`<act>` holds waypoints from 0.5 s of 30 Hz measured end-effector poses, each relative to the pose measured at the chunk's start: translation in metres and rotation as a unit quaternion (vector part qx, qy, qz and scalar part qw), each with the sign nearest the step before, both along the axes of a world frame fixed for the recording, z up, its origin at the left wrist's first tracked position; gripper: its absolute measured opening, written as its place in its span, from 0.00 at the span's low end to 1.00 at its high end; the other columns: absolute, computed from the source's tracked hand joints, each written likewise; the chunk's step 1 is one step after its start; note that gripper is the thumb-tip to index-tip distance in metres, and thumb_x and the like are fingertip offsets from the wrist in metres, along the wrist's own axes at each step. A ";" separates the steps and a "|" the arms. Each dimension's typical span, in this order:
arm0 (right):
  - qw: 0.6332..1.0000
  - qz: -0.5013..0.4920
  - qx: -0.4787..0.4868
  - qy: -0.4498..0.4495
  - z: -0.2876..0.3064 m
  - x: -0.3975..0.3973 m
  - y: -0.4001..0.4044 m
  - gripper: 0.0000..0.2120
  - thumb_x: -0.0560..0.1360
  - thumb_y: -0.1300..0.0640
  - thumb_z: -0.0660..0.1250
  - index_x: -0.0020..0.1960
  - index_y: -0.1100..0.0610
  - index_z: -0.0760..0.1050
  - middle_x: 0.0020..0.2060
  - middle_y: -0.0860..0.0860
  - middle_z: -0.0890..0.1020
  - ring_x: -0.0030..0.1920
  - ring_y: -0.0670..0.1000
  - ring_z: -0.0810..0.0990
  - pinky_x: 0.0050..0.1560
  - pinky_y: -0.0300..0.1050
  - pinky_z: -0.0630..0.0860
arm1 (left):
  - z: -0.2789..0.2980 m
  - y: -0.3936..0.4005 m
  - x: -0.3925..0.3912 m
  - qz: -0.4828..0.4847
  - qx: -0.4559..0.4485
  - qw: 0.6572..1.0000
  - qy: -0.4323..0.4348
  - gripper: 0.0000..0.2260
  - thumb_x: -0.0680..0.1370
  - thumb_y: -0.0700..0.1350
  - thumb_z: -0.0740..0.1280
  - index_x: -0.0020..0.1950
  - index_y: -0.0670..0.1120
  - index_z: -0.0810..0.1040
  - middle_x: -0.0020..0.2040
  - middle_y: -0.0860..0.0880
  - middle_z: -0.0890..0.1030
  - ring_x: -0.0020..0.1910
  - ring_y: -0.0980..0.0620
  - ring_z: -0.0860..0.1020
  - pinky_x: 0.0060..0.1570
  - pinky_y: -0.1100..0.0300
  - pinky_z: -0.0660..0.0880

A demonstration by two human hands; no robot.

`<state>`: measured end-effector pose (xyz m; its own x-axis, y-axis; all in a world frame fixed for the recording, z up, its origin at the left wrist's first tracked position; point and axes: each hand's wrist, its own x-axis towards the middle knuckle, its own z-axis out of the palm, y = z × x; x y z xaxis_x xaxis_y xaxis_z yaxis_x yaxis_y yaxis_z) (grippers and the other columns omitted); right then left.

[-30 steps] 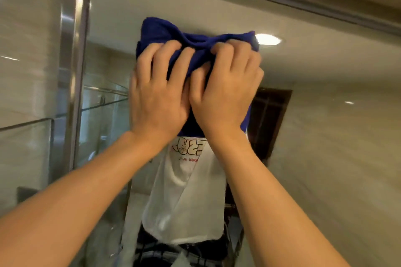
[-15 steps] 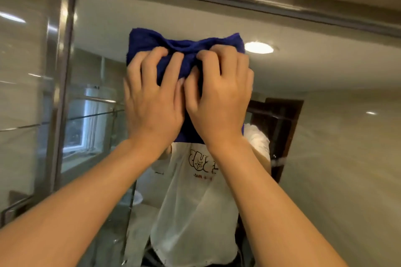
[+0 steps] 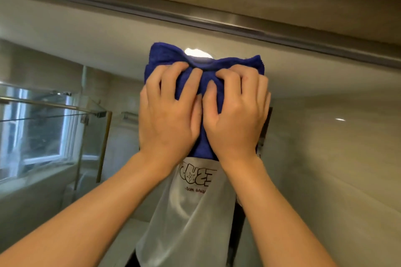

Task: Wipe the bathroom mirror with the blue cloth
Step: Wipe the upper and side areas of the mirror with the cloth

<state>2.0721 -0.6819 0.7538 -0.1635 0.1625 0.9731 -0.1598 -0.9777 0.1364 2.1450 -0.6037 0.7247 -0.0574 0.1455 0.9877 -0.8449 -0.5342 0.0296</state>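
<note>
High on the large wall-mounted bathroom mirror [image 3: 325, 136], just below its brushed metal top frame [image 3: 217, 20], a bunched deep-blue terry cloth [image 3: 204, 76] is pressed flat against the glass. Both the left hand [image 3: 167, 115] and the right hand [image 3: 236, 115] lie side by side on it, thumbs touching, fingers curled into the fabric and gripping its folds. Reflected below the cloth is a white printed T-shirt [image 3: 191, 212]; a glass shower screen [image 3: 54, 128] shows at the left.

Both hands [image 3: 204, 115] on blue cloth [image 3: 165, 54]
</note>
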 end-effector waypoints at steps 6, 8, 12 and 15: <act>1.000 -0.003 0.001 -0.018 -0.003 -0.063 -0.064 0.07 0.77 0.58 0.67 0.50 0.61 0.80 0.48 0.56 0.81 0.48 0.57 0.77 0.47 0.50 0.73 | -0.001 -0.062 -0.061 -0.006 0.008 1.000 -0.022 0.16 0.82 0.45 0.60 0.67 0.42 0.77 0.66 0.41 0.75 0.66 0.40 0.71 0.61 0.51 0.67; 1.000 -0.003 -0.001 -0.023 -0.002 -0.084 -0.086 0.07 0.77 0.59 0.67 0.49 0.62 0.80 0.48 0.57 0.81 0.47 0.58 0.77 0.47 0.50 0.73 | 0.001 -0.085 -0.082 -0.011 0.002 0.999 -0.031 0.16 0.82 0.45 0.60 0.66 0.42 0.77 0.66 0.41 0.76 0.65 0.40 0.72 0.63 0.52 0.66; 0.999 -0.029 -0.003 -0.032 -0.002 -0.129 -0.131 0.07 0.77 0.59 0.67 0.49 0.62 0.80 0.49 0.57 0.80 0.47 0.58 0.77 0.46 0.52 0.73 | 0.002 -0.130 -0.129 -0.026 -0.006 0.999 -0.030 0.15 0.82 0.46 0.61 0.67 0.43 0.78 0.66 0.42 0.76 0.66 0.41 0.71 0.64 0.52 0.66; 0.997 -0.057 -0.006 -0.046 -0.004 -0.163 -0.166 0.08 0.77 0.58 0.66 0.50 0.63 0.80 0.49 0.58 0.80 0.48 0.58 0.77 0.49 0.50 0.72 | 0.002 -0.165 -0.162 -0.038 0.006 0.999 -0.035 0.15 0.82 0.46 0.61 0.67 0.43 0.78 0.66 0.42 0.77 0.67 0.40 0.72 0.64 0.51 0.67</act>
<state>1.9086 -0.8476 0.7500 -0.2314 0.1974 0.9526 -0.2821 -0.9507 0.1285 1.9827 -0.7683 0.7267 -0.1148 0.1395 0.9836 -0.8825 -0.4689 -0.0365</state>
